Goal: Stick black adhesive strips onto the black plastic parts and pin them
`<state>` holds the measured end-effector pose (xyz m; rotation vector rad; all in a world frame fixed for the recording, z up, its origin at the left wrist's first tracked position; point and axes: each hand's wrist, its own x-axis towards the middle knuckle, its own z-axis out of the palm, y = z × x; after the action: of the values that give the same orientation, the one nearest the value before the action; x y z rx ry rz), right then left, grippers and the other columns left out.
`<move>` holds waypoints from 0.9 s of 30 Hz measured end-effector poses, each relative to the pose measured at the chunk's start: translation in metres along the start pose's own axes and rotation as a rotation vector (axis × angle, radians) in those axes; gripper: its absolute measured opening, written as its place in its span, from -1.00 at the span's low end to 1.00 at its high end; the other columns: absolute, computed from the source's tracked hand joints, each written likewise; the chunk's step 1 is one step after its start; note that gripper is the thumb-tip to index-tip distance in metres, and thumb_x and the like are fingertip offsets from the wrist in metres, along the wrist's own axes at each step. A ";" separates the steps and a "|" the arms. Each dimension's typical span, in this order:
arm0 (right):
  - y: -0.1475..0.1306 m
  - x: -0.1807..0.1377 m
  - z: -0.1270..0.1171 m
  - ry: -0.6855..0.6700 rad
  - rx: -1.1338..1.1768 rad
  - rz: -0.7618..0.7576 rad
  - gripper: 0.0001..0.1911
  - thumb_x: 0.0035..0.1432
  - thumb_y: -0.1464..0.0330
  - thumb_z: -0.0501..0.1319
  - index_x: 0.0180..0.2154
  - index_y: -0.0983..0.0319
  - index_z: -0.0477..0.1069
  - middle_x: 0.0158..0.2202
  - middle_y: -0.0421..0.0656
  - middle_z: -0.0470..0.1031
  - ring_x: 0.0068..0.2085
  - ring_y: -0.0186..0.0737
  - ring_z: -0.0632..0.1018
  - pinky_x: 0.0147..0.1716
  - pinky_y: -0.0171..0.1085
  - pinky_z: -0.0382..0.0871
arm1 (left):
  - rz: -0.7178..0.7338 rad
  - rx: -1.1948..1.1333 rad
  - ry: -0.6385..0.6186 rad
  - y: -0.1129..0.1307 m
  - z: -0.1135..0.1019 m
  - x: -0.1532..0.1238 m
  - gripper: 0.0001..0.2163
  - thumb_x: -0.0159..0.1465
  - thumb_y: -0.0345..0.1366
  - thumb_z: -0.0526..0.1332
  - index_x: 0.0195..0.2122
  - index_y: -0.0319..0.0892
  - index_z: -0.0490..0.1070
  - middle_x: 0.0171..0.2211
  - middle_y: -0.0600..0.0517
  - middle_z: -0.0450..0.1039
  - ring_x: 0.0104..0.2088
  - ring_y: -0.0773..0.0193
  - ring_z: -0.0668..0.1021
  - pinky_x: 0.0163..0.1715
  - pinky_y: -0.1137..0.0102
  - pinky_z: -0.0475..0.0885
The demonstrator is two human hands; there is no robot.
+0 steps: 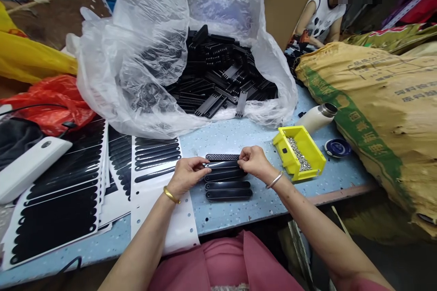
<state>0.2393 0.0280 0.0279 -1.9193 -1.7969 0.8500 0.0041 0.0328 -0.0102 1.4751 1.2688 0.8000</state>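
My left hand point(189, 175) pinches the left end of a glossy black adhesive strip point(222, 164) with a small hole in its end. At the other end, my right hand point(255, 162) holds the strip between thumb and fingertips. The strip lies over or just above a black plastic bar; whether it touches is unclear. Directly behind it is a bar with a lattice-patterned face point(221, 157). Closer to me, several smooth black bars point(228, 194) lie side by side on the speckled blue table point(262, 209). A white backing sheet point(150, 209) with similar black strips lies under my left wrist.
A large clear plastic bag point(112, 77) full of black bars point(221, 54) stands behind. On the right are a yellow bin point(316, 159) of small metal parts, a white bottle point(314, 118), a round lid point(337, 148) and a sack point(382, 100). Another person point(324, 16) sits beyond. More strip sheets point(58, 218) lie left.
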 end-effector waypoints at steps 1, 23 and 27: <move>0.000 0.000 0.000 0.008 -0.042 -0.015 -0.90 -0.16 0.54 0.18 -0.59 0.30 0.45 -0.69 -0.22 0.43 -0.61 -0.35 0.41 -0.58 -0.40 0.18 | -0.003 0.001 -0.007 0.000 0.000 0.000 -0.70 -0.05 -0.18 0.37 -0.31 -0.25 0.59 -0.61 0.06 0.46 -0.59 0.37 0.43 -0.58 0.49 0.30; -0.028 -0.002 -0.015 -0.175 -0.720 -0.105 -0.81 0.02 0.35 0.17 -0.33 0.21 0.53 -0.35 -0.06 0.60 -0.31 -0.10 0.56 -0.48 -0.29 0.17 | 0.038 0.045 0.026 0.000 0.004 0.000 -0.80 0.10 -0.18 0.24 -0.43 -0.18 0.58 -0.56 0.05 0.52 -0.54 0.32 0.47 -0.54 0.48 0.36; -0.034 -0.002 -0.015 -0.213 -0.777 -0.099 -0.79 0.05 0.34 0.16 -0.29 0.22 0.54 -0.31 -0.03 0.60 -0.27 -0.08 0.57 -0.43 -0.29 0.23 | 0.062 0.083 0.025 -0.001 0.003 0.001 -0.81 0.11 -0.19 0.23 -0.44 -0.17 0.58 -0.57 0.06 0.52 -0.57 0.33 0.47 -0.56 0.48 0.34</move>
<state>0.2237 0.0318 0.0614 -2.1923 -2.5976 0.3361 0.0068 0.0325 -0.0124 1.5817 1.2941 0.8175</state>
